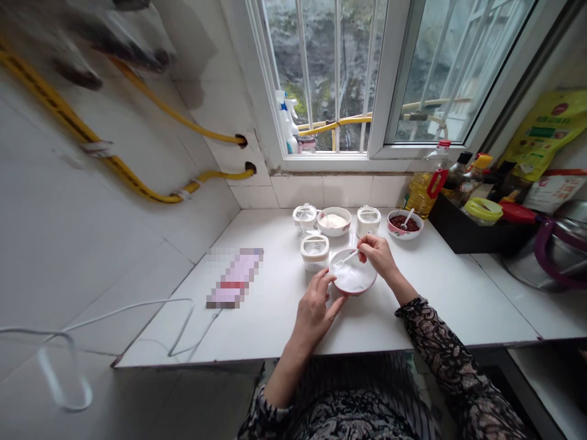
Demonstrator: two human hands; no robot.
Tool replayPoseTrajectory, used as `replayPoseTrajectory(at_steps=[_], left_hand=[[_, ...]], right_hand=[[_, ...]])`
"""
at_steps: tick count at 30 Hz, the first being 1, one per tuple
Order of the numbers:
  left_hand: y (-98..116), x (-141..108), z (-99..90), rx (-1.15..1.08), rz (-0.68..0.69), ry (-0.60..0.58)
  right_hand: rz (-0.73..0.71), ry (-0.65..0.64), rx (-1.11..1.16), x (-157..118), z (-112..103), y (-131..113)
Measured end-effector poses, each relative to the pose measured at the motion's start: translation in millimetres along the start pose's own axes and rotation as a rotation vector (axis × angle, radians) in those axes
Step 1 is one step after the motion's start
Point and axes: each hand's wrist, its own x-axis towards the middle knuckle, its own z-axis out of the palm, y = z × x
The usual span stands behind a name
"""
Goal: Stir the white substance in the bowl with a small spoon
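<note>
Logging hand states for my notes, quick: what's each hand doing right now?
Left hand: open, fingers against the bowl, not gripping it.
Right hand: closed, holding a spoon.

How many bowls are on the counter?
3: a white-filled bowl at the back, a bowl of red beans to its right, and a white-filled front bowl between the left hand and the right hand, which holds a spoon.

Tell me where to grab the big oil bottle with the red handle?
Grab the red handle of the oil bottle, reaching in from your side. The handle is a loop your fingers fit through, and it faces you. The bottle stands upright, and the black box sits close on its right, so don't come from there.
</note>
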Motion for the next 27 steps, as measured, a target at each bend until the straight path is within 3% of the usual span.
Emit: replayPoseTrajectory(at_steps=[10,15,19,24,27], left_hand=[[2,1,-1.2,-0.003,-0.004,-0.012],[1,1,-0.1,0.028,0.008,0.004],[0,1,0.4,0.041,0.003,0.0],[-1,0,0.4,0.029,0.0,-0.002],[-1,0,0.4,0.027,0.003,0.001]], right_hand=[[0.07,0.0,0.154,4,-5,-1],[0.001,0.015,0.216,4,1,0],[-0.219,0.036,0.066,-4,16,-1],[-0.714,-0.056,-0.456,-13,29,-2],[-0.804,-0.057,-0.561,-14,26,-5]])
